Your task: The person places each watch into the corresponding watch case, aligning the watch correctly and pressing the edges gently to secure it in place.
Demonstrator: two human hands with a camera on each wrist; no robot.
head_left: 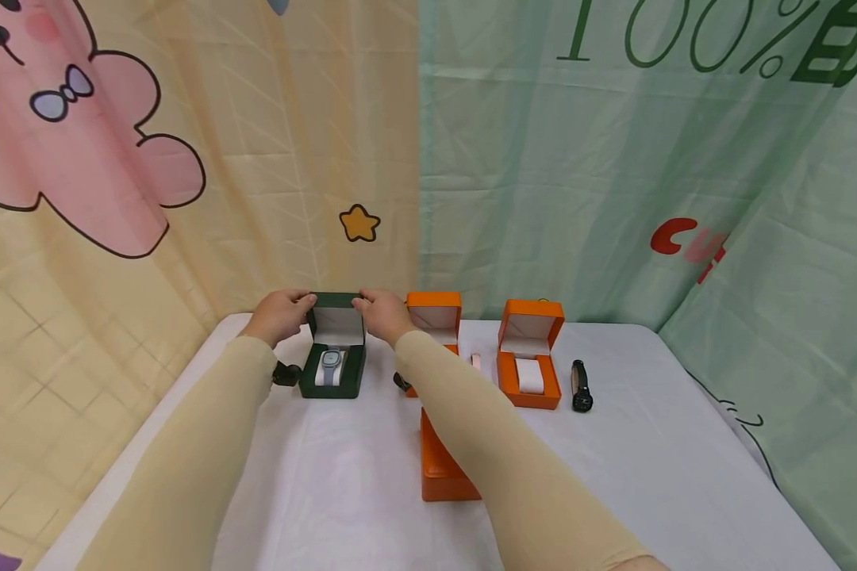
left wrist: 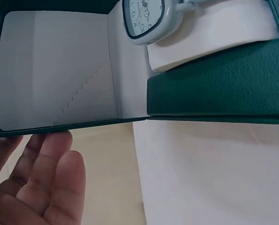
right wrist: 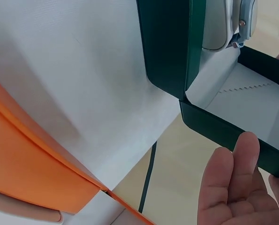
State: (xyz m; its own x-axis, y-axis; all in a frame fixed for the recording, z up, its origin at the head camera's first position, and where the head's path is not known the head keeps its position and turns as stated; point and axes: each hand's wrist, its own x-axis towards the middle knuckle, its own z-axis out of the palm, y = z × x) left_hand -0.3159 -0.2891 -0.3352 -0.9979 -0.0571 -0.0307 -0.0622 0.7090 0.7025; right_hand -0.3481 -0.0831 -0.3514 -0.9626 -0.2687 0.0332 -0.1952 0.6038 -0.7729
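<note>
A dark green watch box stands with its lid raised at the back left of the table. Inside, a pale grey-blue watch is wrapped round a white cushion. My left hand holds the left edge of the lid, its bent fingertips against the green side in the left wrist view. On the opposite edge my right hand grips the lid, two fingertips on its side and the thumb partly hidden near the corner.
Right of the green box stand two raised-lid orange boxes; the farther one holds a white cushion. A black watch lies at far right. My right forearm partly hides another orange box. Curtains hang behind the table.
</note>
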